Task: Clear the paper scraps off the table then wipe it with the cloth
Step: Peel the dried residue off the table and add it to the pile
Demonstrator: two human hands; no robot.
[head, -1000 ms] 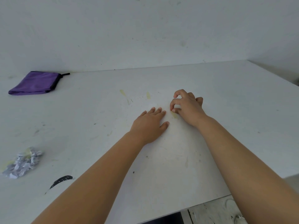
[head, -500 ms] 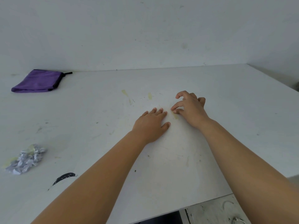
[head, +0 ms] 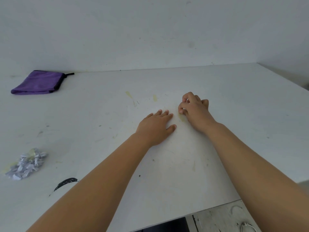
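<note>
My left hand [head: 156,127] lies flat, palm down, on the white table [head: 167,173] near its middle. Just to its right, my right hand [head: 194,111] has its fingers curled, with thumb and forefinger tips together on the surface beside a yellowish mark [head: 181,118]. I see nothing between those fingertips. A pile of white paper scraps [head: 27,164] sits near the table's left edge. The folded purple cloth [head: 39,82] lies at the far left, against the wall.
A black smear [head: 65,183] marks the table near my left forearm. More yellowish stains [head: 154,97] lie beyond my hands. The table's near edge [head: 217,205] runs below my right forearm, with a grubby lower surface [head: 222,220] under it. White walls close the back and right.
My right forefinger has curled in closer to the thumb over the yellowish mark. My left hand has stayed flat in place. The view has shifted slightly.
</note>
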